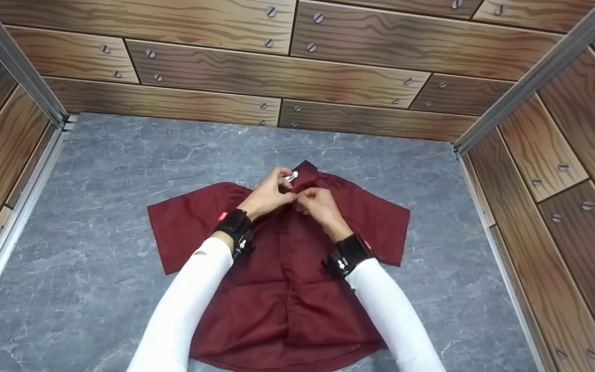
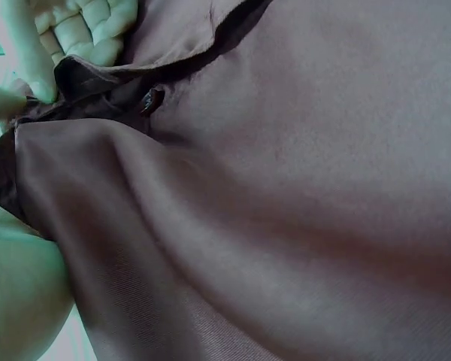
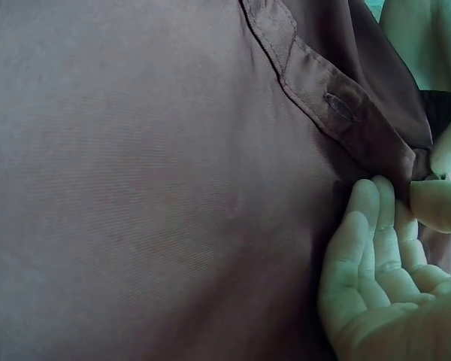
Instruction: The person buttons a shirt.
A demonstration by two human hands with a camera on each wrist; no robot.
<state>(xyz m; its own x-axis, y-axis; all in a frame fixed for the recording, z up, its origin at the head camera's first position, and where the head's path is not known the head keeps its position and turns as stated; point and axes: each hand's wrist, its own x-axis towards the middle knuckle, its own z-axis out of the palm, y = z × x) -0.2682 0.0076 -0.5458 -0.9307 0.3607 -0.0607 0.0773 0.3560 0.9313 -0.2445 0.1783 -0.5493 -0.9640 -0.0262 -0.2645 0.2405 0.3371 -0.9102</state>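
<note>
A dark red short-sleeved shirt (image 1: 261,305) lies spread front side up, its collar (image 1: 306,170) pointing away from me. At the collar's left side my left hand (image 1: 271,194) pinches the cloth near a white label (image 1: 292,176). Close beside it, my right hand (image 1: 321,206) pinches the front edge just below the collar, thumb against fingertips. The right wrist view shows this placket (image 3: 316,71) with a buttonhole (image 3: 340,107) beside the right hand's fingers. A small dark button (image 2: 152,100) shows under the lifted edge in the left wrist view.
The shirt lies on a grey marbled surface (image 1: 91,289). Wood-patterned panels (image 1: 215,62) stand at the back and both sides, with metal rails (image 1: 530,72) at the corners. Both sleeves (image 1: 184,227) are spread outward.
</note>
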